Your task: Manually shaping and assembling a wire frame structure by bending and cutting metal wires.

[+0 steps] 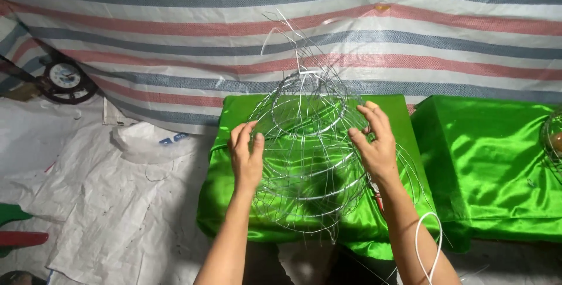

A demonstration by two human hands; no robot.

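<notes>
A rounded frame of thin silvery wire [307, 144], made of stacked rings and upright strands, stands over a block draped in shiny green cloth [246, 115]. Loose wire ends stick up from its top. My left hand [246, 156] grips the frame's left side, fingers curled on the wires. On the right side, my right hand [374, 144] holds the frame with fingers spread along the strands. A white cord [426, 244] loops around my right forearm.
A second green-draped block [492, 162] stands to the right, with another wire piece [553, 138] at its far edge. A striped tarp [175, 21] hangs behind. White sacking [105, 203] covers the floor at left, a round clock [64, 77] leaning above it.
</notes>
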